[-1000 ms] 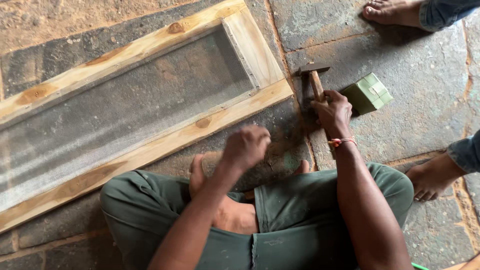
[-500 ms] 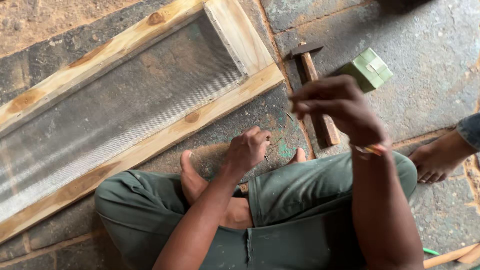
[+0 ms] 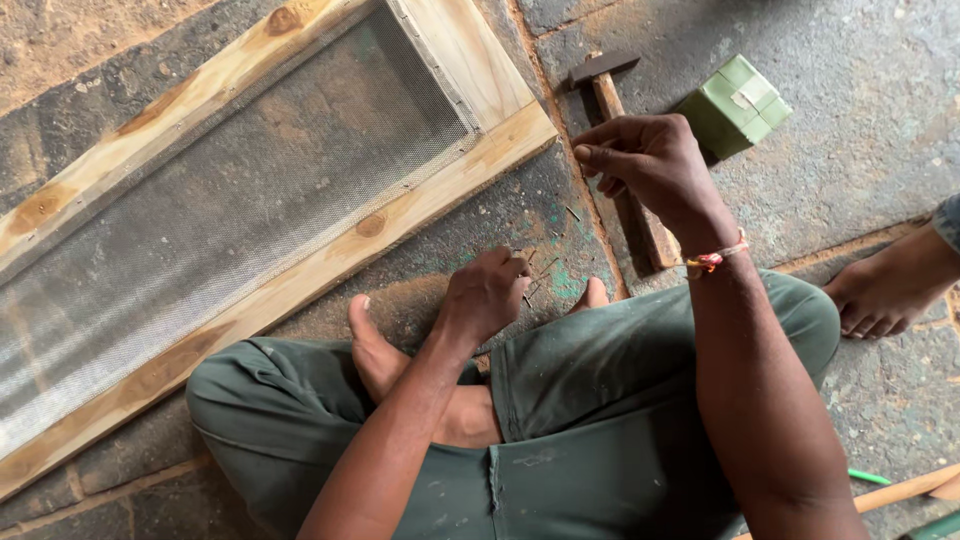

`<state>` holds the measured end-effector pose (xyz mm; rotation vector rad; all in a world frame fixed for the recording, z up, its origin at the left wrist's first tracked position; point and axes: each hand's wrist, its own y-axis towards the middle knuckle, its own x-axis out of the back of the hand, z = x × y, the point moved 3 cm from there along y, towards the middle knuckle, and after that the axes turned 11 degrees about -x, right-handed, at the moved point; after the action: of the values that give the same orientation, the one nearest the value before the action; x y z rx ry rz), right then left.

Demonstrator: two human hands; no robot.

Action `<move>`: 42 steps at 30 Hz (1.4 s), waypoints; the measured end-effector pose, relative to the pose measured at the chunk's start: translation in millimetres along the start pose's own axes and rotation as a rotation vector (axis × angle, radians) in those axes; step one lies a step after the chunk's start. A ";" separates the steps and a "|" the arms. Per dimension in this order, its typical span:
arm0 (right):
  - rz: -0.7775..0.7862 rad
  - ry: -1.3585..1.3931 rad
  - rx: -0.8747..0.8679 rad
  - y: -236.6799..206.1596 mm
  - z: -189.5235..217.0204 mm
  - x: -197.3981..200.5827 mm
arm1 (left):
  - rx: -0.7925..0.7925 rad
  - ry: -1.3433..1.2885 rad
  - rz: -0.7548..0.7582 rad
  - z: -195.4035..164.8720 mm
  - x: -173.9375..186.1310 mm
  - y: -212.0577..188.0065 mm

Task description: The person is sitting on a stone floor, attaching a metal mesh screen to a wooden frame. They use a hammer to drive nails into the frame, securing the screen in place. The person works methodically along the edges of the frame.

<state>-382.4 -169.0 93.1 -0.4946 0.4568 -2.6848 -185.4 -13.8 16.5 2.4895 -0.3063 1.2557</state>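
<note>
Stone floor [image 3: 860,130], dusty, you're seated cross-legged on it. Small nails [image 3: 540,272] lie scattered at frame centre, just ahead of your knees. Your left hand [image 3: 485,295] is curled over them, fingertips pinching at the pile; can't tell if one's held. They look light, stiff, sharp and easy to drop: pinch by the shank. Your right hand [image 3: 645,160] hovers above, fingers bunched, grip contents unclear. Hammer [image 3: 625,150] lies beneath it, head-heavy; take it by the wooden handle. Green box [image 3: 735,105] upper right, closed, contents hidden. Mesh-covered wooden frame [image 3: 300,270] spans the left.
</note>
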 end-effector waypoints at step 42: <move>-0.121 -0.404 0.108 16.4 -25.6 -4.0 | 0.360 -0.357 -0.327 17.5 62.2 -12.0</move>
<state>-384.1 -175.5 63.2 -1.0319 0.1692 -2.6060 -132.0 -12.0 54.6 2.9119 0.2640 0.7872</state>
